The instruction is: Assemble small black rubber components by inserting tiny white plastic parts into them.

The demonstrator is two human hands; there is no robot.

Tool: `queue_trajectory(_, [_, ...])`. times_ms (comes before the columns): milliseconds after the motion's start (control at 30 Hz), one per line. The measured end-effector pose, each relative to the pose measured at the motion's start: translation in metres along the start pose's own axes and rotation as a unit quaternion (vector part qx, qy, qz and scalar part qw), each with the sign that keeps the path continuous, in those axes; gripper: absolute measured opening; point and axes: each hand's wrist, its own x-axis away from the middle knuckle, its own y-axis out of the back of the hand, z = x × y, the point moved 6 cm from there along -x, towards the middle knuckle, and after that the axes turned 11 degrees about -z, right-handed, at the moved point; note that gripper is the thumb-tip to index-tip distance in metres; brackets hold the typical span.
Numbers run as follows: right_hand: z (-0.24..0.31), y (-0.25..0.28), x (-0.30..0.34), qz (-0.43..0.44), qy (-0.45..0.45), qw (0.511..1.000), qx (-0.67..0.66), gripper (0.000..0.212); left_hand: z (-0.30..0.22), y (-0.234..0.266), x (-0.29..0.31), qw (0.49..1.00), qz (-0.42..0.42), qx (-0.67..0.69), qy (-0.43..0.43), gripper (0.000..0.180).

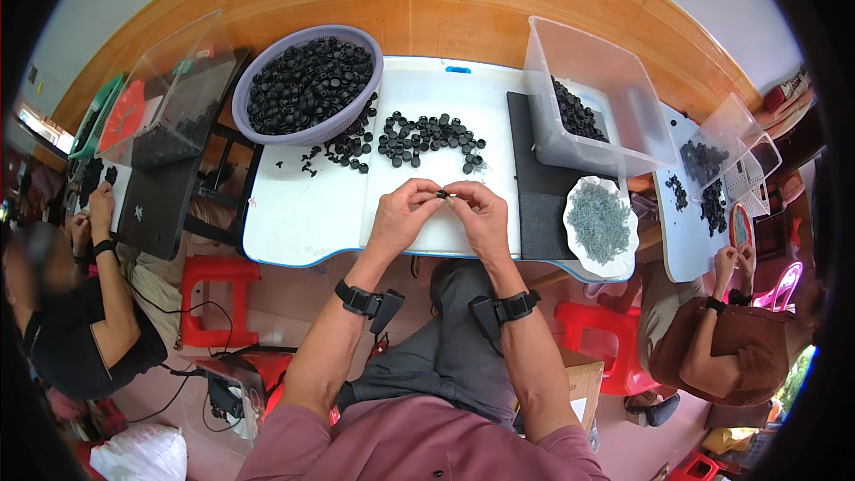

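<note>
Head view: the left hand (405, 214) and right hand (481, 214) pinched a small black part (443, 194) between closed fingertips.

White table (303, 223): it is lit brightly, with soft shadows.
Black caps (312, 80): fine detail is partly lost in darkness.
Small black piece (443, 194): it is not resolved clearly.
Right rim: a bright patch (804, 370) is overexposed.
Wooden panel (463, 0): its edges are strongly bent.
Left person (85, 338): the head is blurred.
Corners: they are covered by black.
</note>
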Motion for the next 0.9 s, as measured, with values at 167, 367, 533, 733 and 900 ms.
queue_trajectory(167, [0.0, 0.0, 0.0, 0.006, -0.014, 1.0, 0.025, 0.016, -0.002, -0.001, 0.001, 0.999, 0.013, -0.03, -0.025, 0.023])
queue_trajectory(367, [-0.007, 0.002, -0.002, 0.014, -0.01, 1.0, 0.001, 0.016, -0.005, -0.003, 0.001, 0.999, -0.001, -0.026, -0.034, 0.02])
queue_trajectory(533, [-0.009, 0.003, -0.001, 0.013, -0.039, 0.999, -0.01, 0.017, -0.006, -0.003, 0.002, 0.999, -0.001, -0.032, -0.04, 0.02])
queue_trajectory(733, [-0.012, 0.003, -0.001, 0.007, -0.064, 0.996, -0.066, 0.016, -0.008, 0.001, 0.002, 0.999, -0.022, -0.012, -0.035, 0.019])
queue_trajectory(900, [-0.012, 0.004, -0.001, 0.015, -0.073, 0.996, -0.037, 0.016, -0.001, 0.001, 0.002, 0.999, -0.011, -0.029, -0.011, 0.018])
